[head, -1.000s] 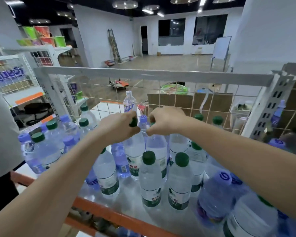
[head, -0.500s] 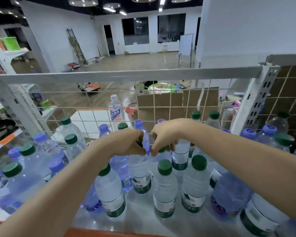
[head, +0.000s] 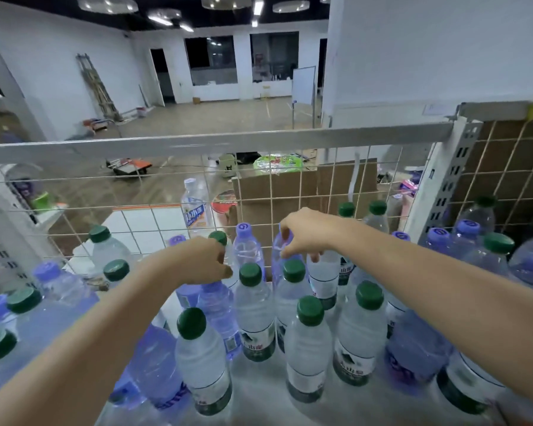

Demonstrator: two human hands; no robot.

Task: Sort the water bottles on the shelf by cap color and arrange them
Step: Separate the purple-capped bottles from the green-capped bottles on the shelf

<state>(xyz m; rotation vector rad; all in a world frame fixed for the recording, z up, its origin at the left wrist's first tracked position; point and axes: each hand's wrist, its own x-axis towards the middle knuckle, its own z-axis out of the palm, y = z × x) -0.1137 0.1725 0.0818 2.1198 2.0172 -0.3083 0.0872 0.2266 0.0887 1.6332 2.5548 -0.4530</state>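
left hand (head: 197,261) fingers curled round green-capped clear plastic bottle (head: 220,241) near white wire mesh back panel (head: 290,192), right hand (head: 305,233) fingers pinching purple-tinted plastic bottle (head: 279,259) just beside it

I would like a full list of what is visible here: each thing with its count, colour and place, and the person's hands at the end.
green-cap bottles: more than ten, clear with green caps, across the shelf, most at centre front
purple-cap bottles: about ten, bluish with purple caps, mixed among the green ones, left, centre and right
shelf: one, pale surface, under the bottles
wire grid: one, white, behind the bottles
cardboard boxes: brown, behind the grid
whiteboard: one, white, far room
left hand: on a green-cap bottle at the back
right hand: gripping the neck of a purple bottle
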